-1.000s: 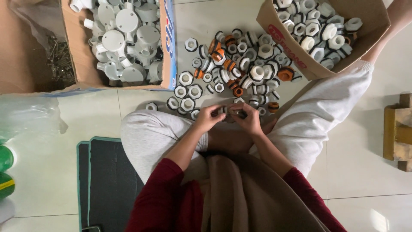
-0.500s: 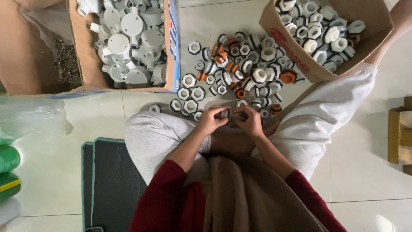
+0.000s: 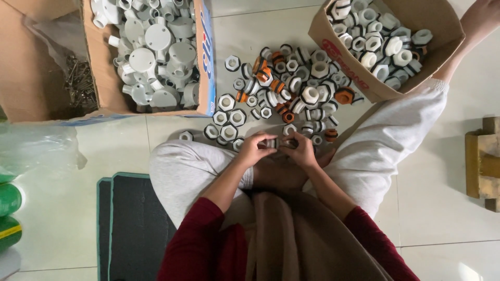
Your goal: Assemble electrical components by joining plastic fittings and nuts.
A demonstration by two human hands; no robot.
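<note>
I sit cross-legged on a tiled floor. My left hand [image 3: 255, 148] and my right hand [image 3: 299, 148] meet over my shins, and both grip one small white plastic fitting [image 3: 273, 142] between the fingertips. Just beyond my hands lies a pile of white hexagonal nuts and threaded fittings [image 3: 284, 86], some with orange or black rings. A few loose white nuts [image 3: 229, 117] lie to the left of the pile.
An open cardboard box of white round junction boxes [image 3: 156, 52] stands at the upper left, with screws [image 3: 78, 86] in its left part. A tilted cardboard box of white fittings [image 3: 383, 39] stands upper right. Dark mat [image 3: 130, 224], green rolls [image 3: 8, 208], wooden block [image 3: 484, 161].
Both hands stay together on the small fitting, with only slight finger movement. The view has shifted a little.
</note>
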